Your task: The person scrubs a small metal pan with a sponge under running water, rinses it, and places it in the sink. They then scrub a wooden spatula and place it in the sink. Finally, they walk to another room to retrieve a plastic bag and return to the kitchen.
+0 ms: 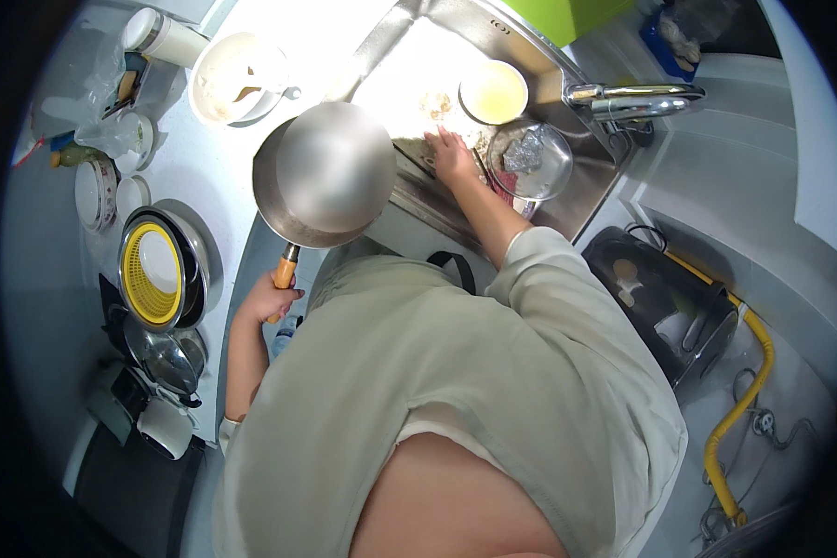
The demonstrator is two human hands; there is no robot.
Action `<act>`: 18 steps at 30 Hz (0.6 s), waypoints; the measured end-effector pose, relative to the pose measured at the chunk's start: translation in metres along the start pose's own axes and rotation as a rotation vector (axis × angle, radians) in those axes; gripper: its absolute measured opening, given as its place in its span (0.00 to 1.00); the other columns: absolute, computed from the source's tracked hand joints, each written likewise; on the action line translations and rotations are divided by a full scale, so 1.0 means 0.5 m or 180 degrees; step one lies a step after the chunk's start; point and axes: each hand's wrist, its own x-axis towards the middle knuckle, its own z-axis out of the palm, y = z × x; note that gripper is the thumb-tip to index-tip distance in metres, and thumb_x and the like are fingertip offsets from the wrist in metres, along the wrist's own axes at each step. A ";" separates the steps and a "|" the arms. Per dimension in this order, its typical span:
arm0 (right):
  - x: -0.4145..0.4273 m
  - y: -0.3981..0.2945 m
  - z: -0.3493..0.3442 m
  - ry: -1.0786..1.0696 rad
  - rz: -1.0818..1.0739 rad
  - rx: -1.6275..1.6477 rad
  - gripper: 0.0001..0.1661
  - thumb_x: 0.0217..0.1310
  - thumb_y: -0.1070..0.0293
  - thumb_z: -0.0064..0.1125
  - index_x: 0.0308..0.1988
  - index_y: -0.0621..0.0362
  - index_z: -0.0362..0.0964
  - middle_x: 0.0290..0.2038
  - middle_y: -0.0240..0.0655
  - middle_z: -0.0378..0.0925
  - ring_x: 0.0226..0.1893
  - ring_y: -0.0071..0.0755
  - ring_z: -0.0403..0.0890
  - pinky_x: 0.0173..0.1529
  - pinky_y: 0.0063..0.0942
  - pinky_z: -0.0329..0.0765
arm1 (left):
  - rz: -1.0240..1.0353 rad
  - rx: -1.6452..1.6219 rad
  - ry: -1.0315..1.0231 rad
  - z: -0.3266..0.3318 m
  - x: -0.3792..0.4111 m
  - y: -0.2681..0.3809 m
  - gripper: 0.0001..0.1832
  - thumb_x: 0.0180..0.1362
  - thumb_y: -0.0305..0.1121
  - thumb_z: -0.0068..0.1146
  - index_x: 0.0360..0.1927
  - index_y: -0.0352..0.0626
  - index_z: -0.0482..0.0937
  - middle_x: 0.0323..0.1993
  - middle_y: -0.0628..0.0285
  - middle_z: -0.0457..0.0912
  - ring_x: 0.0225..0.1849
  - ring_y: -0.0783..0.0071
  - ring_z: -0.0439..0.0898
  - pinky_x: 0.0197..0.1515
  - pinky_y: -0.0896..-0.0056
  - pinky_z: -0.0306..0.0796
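Note:
My left hand (268, 296) is closed around the wooden handle of a metal pan (268, 188), which is held over the counter's edge beside the sink. Down in the stainless steel sink (589, 174) is my right hand (453, 157), fingers extended, above some dark items near the sink's front wall; whether it touches them I cannot tell. Just beyond it sit a bowl of yellowish liquid (495, 93) and a clear round lid or dish (551, 164) with crumpled shiny material on it. Food scraps lie on the sink bottom, partly lost in glare.
A chrome faucet (635, 101) reaches from the sink's right rim. On the left counter stand a used white bowl (213, 84), a white bottle (164, 38), a yellow colander (136, 279) in stacked bowls, and metal cookware (167, 359). A dark bin (642, 293) and yellow hose (760, 376) are at right.

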 end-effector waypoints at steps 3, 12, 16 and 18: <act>-0.076 0.006 -0.019 0.0275 0.0064 0.0672 0.22 0.64 0.68 0.48 0.58 0.49 0.71 0.62 0.42 0.68 0.62 0.45 0.69 0.65 0.36 0.67 | 0.0033 0.0039 0.0015 0.000 0.005 -0.011 0.14 0.49 0.26 0.66 0.28 0.44 0.68 0.14 0.68 0.70 0.11 0.78 0.69 0.16 0.75 0.61; -0.125 0.082 0.007 -0.0647 0.2986 0.2571 0.10 0.57 0.71 0.52 0.39 0.63 0.73 0.34 0.41 0.77 0.24 0.35 0.75 0.25 0.33 0.73 | 0.0098 0.0171 0.0070 -0.006 0.003 -0.008 0.14 0.48 0.25 0.66 0.27 0.44 0.68 0.13 0.68 0.70 0.10 0.78 0.68 0.15 0.74 0.61; -0.119 0.136 0.090 -0.0250 0.2577 0.1563 0.17 0.56 0.71 0.52 0.45 0.67 0.73 0.40 0.48 0.79 0.31 0.42 0.81 0.28 0.39 0.75 | 0.0093 0.0169 0.0057 -0.013 0.005 -0.007 0.13 0.49 0.25 0.66 0.27 0.43 0.68 0.13 0.68 0.70 0.10 0.78 0.68 0.15 0.74 0.61; -0.105 0.169 0.158 0.0386 0.3275 0.1404 0.16 0.56 0.72 0.52 0.44 0.67 0.74 0.39 0.49 0.80 0.33 0.45 0.82 0.28 0.40 0.76 | 0.0121 0.0263 0.0053 -0.007 0.002 0.005 0.13 0.49 0.26 0.66 0.28 0.43 0.69 0.13 0.67 0.71 0.10 0.78 0.68 0.15 0.74 0.61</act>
